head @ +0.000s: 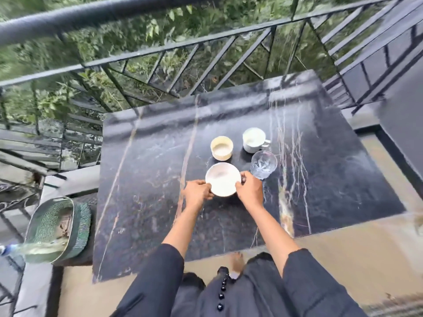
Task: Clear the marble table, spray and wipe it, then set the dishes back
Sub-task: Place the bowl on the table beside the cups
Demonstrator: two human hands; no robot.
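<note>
A white plate (pixel 222 177) lies near the middle of the black marble table (pixel 148 202). My left hand (pixel 197 192) grips its left rim and my right hand (pixel 250 189) grips its right rim. Behind the plate stand a cream bowl (pixel 221 148) and a white mug (pixel 254 140) with its handle to the right. A clear glass bowl (pixel 263 164) sits just right of the plate, close to my right hand.
A green mesh basket (pixel 57 227) stands on a low surface left of the table, with a plastic bottle (pixel 27 248) lying across its front. A black metal railing (pixel 160 53) runs behind the table, with greenery beyond. A dark wall (pixel 402 124) rises at the right.
</note>
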